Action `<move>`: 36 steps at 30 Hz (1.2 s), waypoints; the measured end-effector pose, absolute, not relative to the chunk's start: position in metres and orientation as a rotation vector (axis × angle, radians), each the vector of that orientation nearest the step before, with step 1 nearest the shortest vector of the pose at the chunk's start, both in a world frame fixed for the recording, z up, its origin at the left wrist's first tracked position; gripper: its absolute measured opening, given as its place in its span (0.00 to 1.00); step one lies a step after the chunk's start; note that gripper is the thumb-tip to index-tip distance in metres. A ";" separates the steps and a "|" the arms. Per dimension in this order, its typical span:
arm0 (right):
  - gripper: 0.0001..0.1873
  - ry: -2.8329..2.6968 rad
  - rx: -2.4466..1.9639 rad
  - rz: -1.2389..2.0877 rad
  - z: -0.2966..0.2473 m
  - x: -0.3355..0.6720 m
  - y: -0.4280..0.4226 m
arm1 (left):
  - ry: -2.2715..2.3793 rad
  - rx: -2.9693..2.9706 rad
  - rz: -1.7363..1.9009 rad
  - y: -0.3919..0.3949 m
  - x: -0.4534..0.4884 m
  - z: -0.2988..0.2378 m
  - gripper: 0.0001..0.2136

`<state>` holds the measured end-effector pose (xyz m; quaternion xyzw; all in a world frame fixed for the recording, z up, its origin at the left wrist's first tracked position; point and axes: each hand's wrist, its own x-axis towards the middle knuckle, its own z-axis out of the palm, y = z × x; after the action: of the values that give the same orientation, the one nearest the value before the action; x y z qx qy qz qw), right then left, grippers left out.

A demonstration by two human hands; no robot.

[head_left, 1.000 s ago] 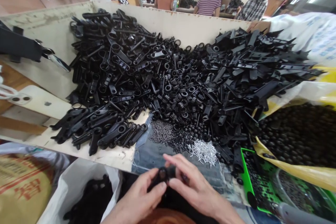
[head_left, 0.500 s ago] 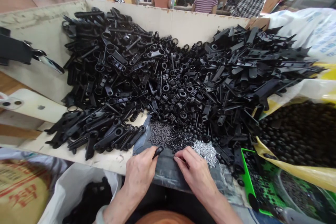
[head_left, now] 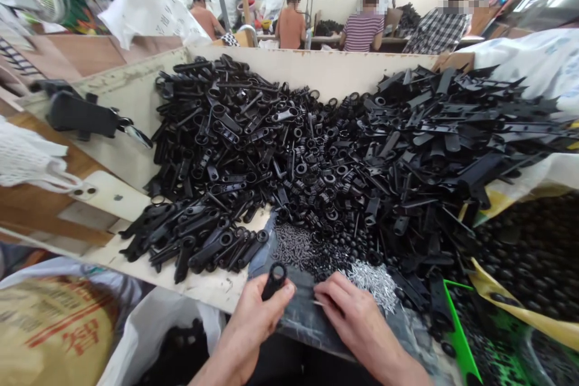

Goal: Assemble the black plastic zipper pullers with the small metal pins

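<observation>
My left hand is closed around a black plastic handle piece, its ring end pointing up and away from me. To the right, my right hand is closed in a pinch over the grey cloth; a thin pale sliver shows at its fingertips, too small to make out. Just beyond the fingers lie silver pins, small dark springs and tiny black parts. Finished-looking black handle pieces are laid in rows to the left.
Large heaps of black ringed arms, small black rings and flat black blades fill the bin. A green tray and a sack of black balls stand right. A phone lies left. Several people sit beyond.
My left hand has turned, so the handle piece now shows its ring end upright. My right hand stays pinched near the silver pins. The head view has tilted up and shifted left.
</observation>
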<state>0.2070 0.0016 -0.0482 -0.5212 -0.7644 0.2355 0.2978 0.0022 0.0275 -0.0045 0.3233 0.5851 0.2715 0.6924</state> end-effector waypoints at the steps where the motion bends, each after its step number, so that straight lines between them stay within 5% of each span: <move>1: 0.13 -1.907 -1.402 0.716 -0.046 0.204 0.002 | 1.284 0.698 0.613 0.025 0.003 -0.004 0.22; 10: 0.16 -0.993 -1.391 1.206 -0.044 0.162 -0.003 | 1.196 0.507 0.732 0.015 0.016 -0.006 0.24; 36: 0.12 -0.852 -1.331 1.166 -0.052 0.155 -0.007 | 1.182 0.415 0.749 0.011 0.025 -0.007 0.25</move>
<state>0.1553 -0.0070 -0.0520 -0.5635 -0.3610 0.4936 0.5555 0.0255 0.0107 -0.0068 0.1898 0.5397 0.3420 0.7455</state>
